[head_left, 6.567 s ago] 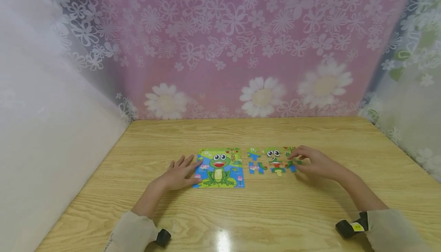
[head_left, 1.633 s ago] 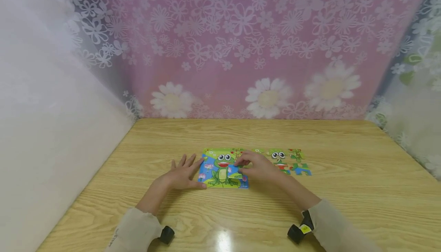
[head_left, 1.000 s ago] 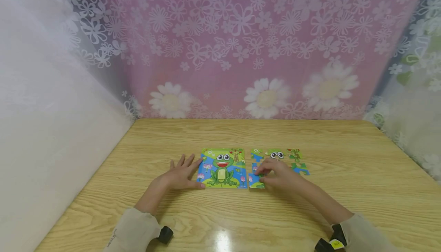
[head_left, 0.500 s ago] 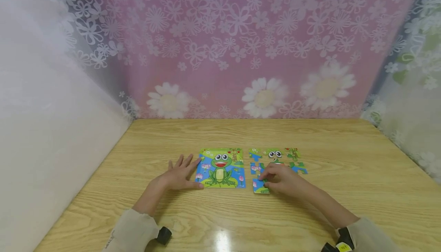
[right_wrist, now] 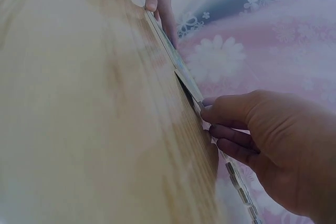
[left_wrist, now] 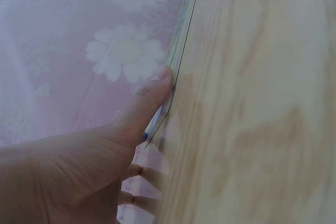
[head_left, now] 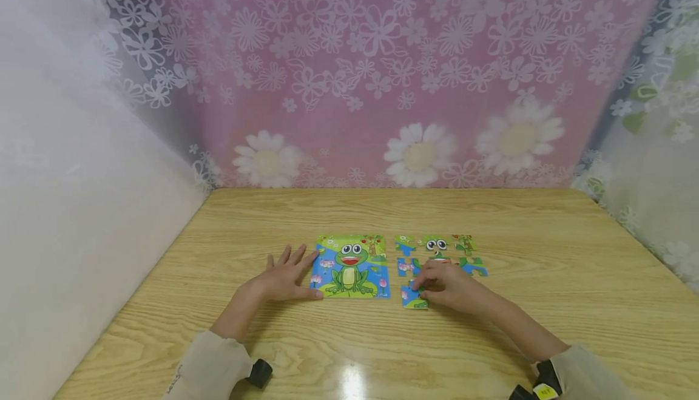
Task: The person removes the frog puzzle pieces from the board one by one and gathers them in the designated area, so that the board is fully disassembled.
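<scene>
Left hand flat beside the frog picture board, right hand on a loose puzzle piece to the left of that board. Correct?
Not quite. The loose blue-and-green puzzle piece under the right hand lies to the right of the square frog picture board, not left, as the head view shows. The left hand does lie flat beside the board.

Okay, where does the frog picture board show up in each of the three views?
Head: frog picture board lies flat at table centre, left hand at its left edge.
Left wrist: board seen edge-on, thumb against it.
Right wrist: board edge-on, beyond the right hand.
Shared landmark: the left hand.
</scene>
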`<action>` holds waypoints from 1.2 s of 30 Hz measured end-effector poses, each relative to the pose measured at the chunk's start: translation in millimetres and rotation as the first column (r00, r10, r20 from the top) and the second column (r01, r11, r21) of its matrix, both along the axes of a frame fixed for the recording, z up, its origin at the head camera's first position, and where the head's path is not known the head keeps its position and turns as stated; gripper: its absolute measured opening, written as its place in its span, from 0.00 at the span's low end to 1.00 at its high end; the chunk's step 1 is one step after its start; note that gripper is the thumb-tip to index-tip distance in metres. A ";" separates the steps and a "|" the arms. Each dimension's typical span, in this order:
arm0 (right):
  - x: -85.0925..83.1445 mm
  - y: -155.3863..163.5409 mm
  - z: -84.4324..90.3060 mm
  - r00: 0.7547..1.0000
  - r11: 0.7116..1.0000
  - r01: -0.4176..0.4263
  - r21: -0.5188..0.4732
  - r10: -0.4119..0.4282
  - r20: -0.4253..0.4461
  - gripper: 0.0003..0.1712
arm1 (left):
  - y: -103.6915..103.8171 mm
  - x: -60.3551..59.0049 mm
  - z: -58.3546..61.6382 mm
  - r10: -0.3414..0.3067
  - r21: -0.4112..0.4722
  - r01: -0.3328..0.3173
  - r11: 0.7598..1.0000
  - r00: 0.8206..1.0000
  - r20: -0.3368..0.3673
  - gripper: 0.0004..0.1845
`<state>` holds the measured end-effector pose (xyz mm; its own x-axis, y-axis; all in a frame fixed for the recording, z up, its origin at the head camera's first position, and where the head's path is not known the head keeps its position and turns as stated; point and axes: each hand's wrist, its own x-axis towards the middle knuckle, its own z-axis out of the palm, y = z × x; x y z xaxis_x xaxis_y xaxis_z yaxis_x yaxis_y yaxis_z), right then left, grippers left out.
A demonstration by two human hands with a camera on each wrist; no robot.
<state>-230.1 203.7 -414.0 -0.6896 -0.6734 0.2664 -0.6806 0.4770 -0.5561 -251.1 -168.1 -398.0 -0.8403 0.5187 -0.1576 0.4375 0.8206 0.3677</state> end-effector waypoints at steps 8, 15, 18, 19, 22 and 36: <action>0.5 0.0 0.1 1.000 0.999 0.015 0.033 -0.015 0.000 0.10 | -0.6 -2.0 -2.1 0.003 -0.007 -0.003 1.000 1.000 -0.007 0.51; 1.3 -0.3 1.4 1.000 0.999 0.018 0.049 -0.017 -0.016 0.11 | -1.3 -3.1 -3.7 -0.001 0.005 0.001 1.000 1.000 0.002 0.52; 1.8 0.2 1.8 1.000 0.998 0.018 0.055 -0.017 -0.014 0.10 | -1.7 -3.2 -4.3 0.001 0.002 -0.001 1.000 1.000 0.000 0.52; 2.0 0.4 2.0 1.000 0.998 0.018 0.057 -0.017 -0.013 0.10 | -1.7 -3.2 -4.2 0.002 0.004 -0.002 1.000 1.000 0.002 0.52; 2.5 0.5 2.4 1.000 0.998 0.017 0.056 -0.016 -0.011 0.10 | -0.9 -2.5 -3.2 0.004 -0.001 -0.004 1.000 1.000 -0.002 0.51; 1.0 2.6 1.1 1.000 0.998 0.009 0.063 -0.009 -0.007 0.11 | -0.1 -2.8 -3.2 0.000 -0.015 -0.001 1.000 1.000 -0.019 0.51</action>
